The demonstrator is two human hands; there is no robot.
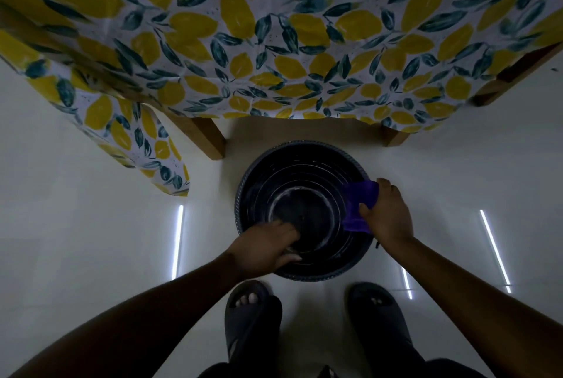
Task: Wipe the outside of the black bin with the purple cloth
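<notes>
Pale glossy floor [91, 225] lies under you, with streaks of reflected light on it; a counter with wooden legs [207, 139] stands ahead, draped in a lemon-print tablecloth [274, 42]; the black bin [304, 164] sits upright on the floor just in front of it, between the counter and your dark slippers [249, 316]; your left hand [268, 249] grips the bin's near rim, fingers curled inside; your right hand [387, 213] is clenched on the purple cloth [359, 203], pressed at the bin's right rim, the cloth draped over the edge into the opening.
</notes>
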